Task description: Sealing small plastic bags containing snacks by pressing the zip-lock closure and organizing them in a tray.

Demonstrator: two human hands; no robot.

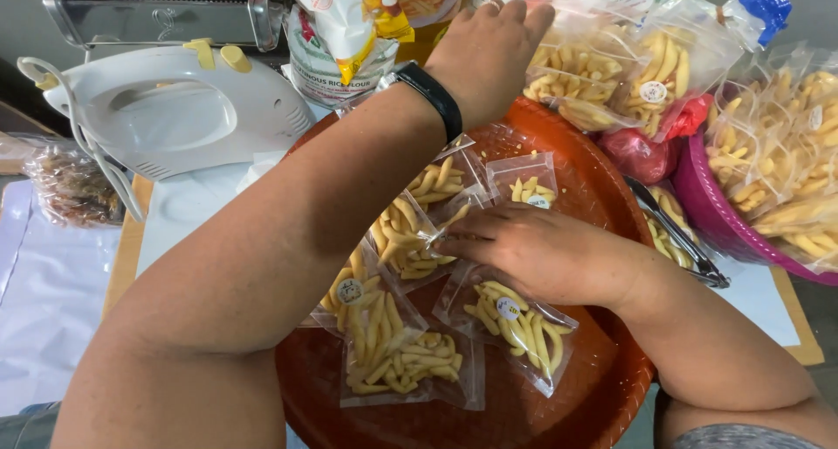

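From the head view, the left hand (pixel 489 52) reaches far over the orange tray (pixel 602 196), fingers curled onto a filled snack bag (pixel 572 78). The right hand (pixel 537 253) rests flat, pinning a small packet (pixel 410 235) mid-tray; sorting seems underway.

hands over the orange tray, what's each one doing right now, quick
Left hand: reaching into the clear bags of yellow snack sticks; grip hidden.
Right hand: fingers flat on a small clear packet.
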